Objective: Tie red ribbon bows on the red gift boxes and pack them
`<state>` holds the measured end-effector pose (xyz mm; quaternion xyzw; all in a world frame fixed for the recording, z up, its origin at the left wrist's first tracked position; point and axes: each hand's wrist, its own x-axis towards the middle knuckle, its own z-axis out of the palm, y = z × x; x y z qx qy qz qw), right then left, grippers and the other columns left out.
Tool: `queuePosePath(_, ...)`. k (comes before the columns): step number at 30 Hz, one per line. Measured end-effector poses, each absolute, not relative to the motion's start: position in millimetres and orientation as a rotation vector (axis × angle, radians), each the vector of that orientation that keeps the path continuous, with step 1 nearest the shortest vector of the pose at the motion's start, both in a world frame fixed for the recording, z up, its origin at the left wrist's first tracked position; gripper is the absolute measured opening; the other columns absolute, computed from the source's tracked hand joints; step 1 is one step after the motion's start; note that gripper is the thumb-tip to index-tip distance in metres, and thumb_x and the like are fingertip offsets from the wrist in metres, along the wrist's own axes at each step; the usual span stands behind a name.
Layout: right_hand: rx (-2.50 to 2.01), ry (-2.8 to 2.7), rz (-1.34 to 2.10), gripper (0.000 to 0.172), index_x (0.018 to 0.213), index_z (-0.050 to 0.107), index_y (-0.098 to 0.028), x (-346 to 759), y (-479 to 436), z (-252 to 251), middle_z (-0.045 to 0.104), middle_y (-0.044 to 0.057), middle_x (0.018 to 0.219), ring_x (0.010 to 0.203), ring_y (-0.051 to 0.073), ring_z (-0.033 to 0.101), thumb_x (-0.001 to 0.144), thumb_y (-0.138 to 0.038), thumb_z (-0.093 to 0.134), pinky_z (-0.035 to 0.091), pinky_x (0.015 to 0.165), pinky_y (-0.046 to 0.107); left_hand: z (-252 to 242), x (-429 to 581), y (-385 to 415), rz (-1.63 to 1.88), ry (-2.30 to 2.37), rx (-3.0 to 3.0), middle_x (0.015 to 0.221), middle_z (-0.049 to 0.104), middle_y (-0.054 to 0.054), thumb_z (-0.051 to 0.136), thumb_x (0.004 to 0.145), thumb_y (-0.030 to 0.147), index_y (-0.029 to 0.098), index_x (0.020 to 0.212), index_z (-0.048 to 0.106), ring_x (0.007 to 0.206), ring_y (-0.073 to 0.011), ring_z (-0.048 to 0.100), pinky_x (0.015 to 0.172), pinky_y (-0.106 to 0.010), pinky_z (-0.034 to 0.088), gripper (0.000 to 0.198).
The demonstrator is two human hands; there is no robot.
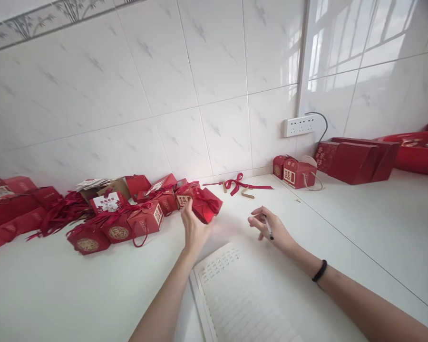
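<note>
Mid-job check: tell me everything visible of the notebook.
The notebook lies page up on the white tabletop, cut off by the picture's bottom edge. Its white, paper-like page bears rows of small dark handwriting near its far end, too small to read; the rest looks unwritten. A pale strip borders its left side. Neither left hand nor right hand holds it.

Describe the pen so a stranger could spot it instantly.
On the white table lies an open notebook. Up and right of its handwriting is the right hand. The pen it holds is slim and pale with a dark end, the only pen in view.
</note>
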<state>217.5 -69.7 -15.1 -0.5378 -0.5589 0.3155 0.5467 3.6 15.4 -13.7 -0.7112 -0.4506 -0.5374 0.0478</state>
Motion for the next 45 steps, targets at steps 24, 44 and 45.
queuePosePath(24, -1.045, -1.558, 0.574, 0.014, 0.077, 0.048, -0.021, 242, -80, 9, 0.056, 0.016, 0.123, 0.121, 0.029, 0.047, 0.080, -0.032, 0.056, 0.046, 0.087, 0.043, -11, 49, -26, -1.915, -1.546, -3.087, 0.110, 0.053, -0.008, 0.067, 0.068, 0.036, 0.019, 0.106, 0.051, 0.099, -0.0193, 0.057, 0.077, -0.031, 0.054, 0.045)
queuePosePath(44, -0.918, -1.702, 0.692, 0.020, 0.089, 0.056, -0.022, 246, -84, 15, 0.043, 0.014, 0.137, 0.134, 0.028, 0.027, 0.072, -0.023, 0.066, 0.040, 0.096, 0.043, -4, 44, -25, -1.765, -1.570, -3.081, 0.087, 0.059, -0.003, 0.056, 0.077, 0.040, 0.018, 0.081, 0.052, 0.085, -0.0165, 0.056, 0.073, -0.026, 0.043, 0.023)
queuePosePath(45, -0.927, -1.704, 0.694, 0.022, 0.089, 0.056, -0.022, 245, -85, 15, 0.040, 0.014, 0.139, 0.135, 0.029, 0.026, 0.071, -0.024, 0.068, 0.039, 0.096, 0.044, -3, 44, -25, -1.770, -1.577, -3.085, 0.088, 0.059, -0.003, 0.056, 0.077, 0.041, 0.017, 0.082, 0.053, 0.086, -0.0168, 0.056, 0.072, -0.025, 0.043, 0.024)
